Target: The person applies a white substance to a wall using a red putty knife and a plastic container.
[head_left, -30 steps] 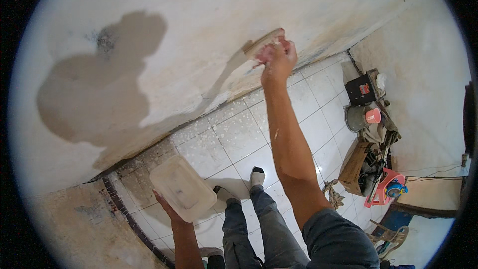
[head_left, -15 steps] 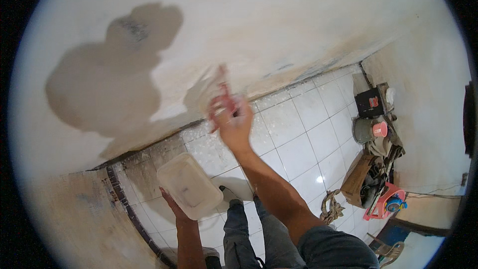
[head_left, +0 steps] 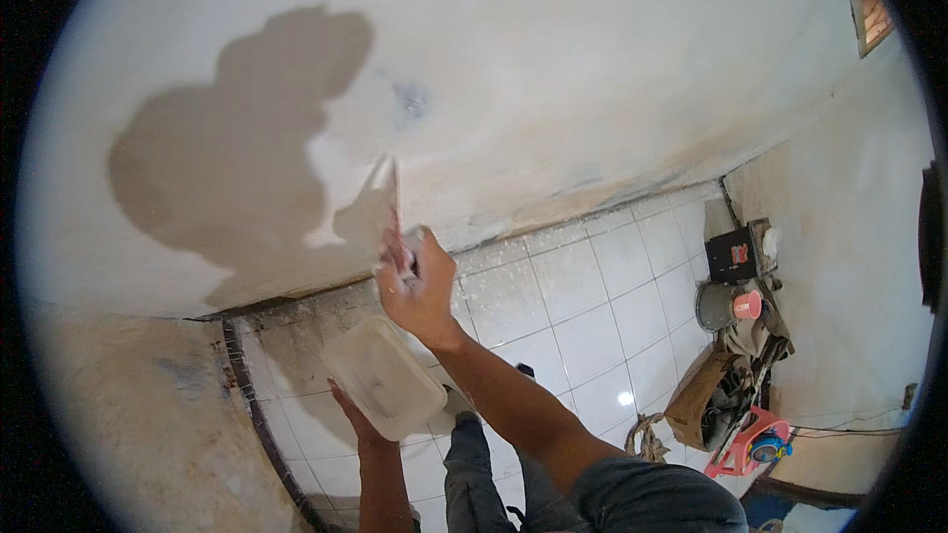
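The right hand [head_left: 420,286] is closed around a flat tool [head_left: 396,209], seen nearly edge-on; its tip lies close to the pale wall [head_left: 553,59], contact being impossible to tell. The left hand [head_left: 362,422] grips a whitish tub [head_left: 385,380] at its left side, apparently to keep it steady above the tiled floor [head_left: 563,296], within the right hand's reach.

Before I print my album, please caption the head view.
Thin tool in the right grip, whitish rectangular container in the left grip, beside a stained wall.
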`<state>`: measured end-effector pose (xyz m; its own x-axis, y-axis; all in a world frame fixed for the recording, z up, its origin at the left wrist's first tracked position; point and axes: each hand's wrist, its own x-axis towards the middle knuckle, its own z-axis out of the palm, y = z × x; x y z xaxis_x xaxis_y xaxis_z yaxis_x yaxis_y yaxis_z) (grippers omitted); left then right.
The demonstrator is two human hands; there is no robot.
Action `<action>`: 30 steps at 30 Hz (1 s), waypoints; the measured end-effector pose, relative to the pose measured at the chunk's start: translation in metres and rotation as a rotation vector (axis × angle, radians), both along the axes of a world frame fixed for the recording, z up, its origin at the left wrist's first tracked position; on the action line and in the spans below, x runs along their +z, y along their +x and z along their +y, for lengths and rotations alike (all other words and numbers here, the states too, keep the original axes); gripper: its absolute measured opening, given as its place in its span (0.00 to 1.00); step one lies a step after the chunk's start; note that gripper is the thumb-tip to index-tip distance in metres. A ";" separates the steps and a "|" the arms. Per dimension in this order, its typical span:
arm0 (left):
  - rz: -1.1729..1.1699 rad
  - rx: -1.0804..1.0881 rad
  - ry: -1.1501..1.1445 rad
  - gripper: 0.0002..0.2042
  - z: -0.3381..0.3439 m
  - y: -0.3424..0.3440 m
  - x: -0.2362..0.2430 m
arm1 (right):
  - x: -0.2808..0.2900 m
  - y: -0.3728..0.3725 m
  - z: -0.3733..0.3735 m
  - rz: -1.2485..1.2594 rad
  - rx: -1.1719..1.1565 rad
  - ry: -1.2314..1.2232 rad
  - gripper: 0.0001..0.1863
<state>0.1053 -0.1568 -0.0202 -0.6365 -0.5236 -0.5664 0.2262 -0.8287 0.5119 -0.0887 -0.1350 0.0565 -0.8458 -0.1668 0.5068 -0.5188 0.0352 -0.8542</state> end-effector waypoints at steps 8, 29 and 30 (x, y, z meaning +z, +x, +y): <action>0.112 0.059 0.041 0.37 -0.015 0.022 0.009 | 0.013 -0.046 -0.009 0.598 -0.332 0.200 0.07; 0.104 0.161 0.003 0.39 -0.040 0.045 -0.002 | 0.067 -0.089 -0.026 -0.291 -0.460 -0.542 0.09; 0.102 0.162 0.000 0.39 -0.040 0.043 0.001 | 0.079 -0.084 -0.035 -0.139 -0.527 -0.324 0.10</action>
